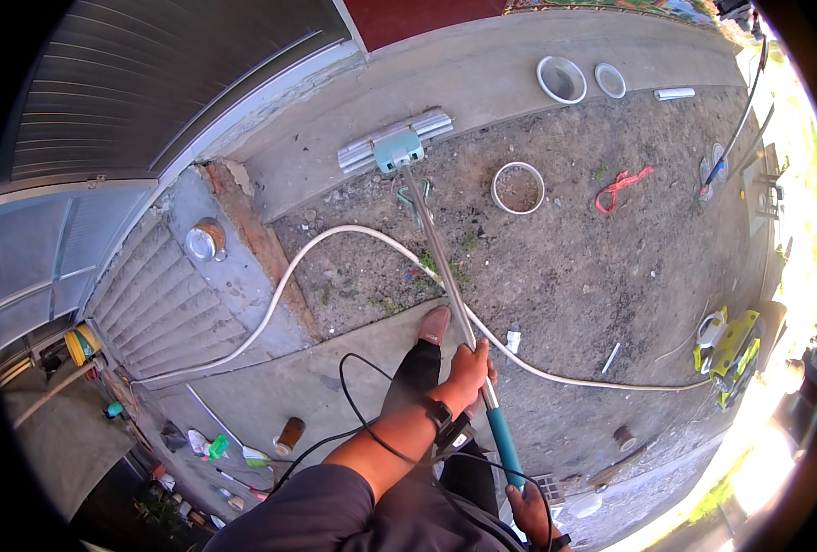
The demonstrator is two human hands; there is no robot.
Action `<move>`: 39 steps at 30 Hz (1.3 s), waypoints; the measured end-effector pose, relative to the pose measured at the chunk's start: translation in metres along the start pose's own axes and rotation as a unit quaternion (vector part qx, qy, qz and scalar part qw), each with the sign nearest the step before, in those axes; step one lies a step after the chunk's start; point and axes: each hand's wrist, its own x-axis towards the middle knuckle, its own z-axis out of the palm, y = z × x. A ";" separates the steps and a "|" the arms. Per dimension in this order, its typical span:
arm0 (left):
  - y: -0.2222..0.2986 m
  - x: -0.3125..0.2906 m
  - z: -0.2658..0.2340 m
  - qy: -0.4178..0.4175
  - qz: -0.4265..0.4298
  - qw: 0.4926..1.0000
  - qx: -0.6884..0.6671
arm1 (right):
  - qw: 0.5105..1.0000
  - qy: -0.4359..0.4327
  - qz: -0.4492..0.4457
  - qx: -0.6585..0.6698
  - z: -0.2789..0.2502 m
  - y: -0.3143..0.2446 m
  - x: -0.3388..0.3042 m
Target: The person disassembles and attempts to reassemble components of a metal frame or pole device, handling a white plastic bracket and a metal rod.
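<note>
From here the long mop [439, 258] slants, silver-poled and teal-gripped, its wide whitish head [435, 123] (pale turquoise block [397, 148] mid-way) over the concrete strip [491, 78].

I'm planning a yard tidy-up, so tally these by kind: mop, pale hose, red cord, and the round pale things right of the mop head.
Mop: 1
Pale hose: 1
Red cord: 1
Round pale things: 3
Total: 6

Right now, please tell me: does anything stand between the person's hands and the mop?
Nothing visible does: the left hand is closed around the silver-poled mop, and the right hand holds the lower end of its teal grip. A black cable loops close to the right hand.
</note>
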 end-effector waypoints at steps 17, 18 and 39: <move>0.023 0.002 -0.003 -0.009 0.061 0.998 0.010 | 0.997 0.017 -0.060 -0.035 0.008 -0.004 0.014; 0.023 -0.001 -0.005 -0.009 0.062 0.998 0.019 | 0.997 0.022 -0.068 -0.025 0.010 -0.005 0.013; 0.092 0.030 -0.016 -0.024 0.038 0.987 -0.151 | 0.990 0.038 -0.090 -0.101 -0.002 -0.042 -0.010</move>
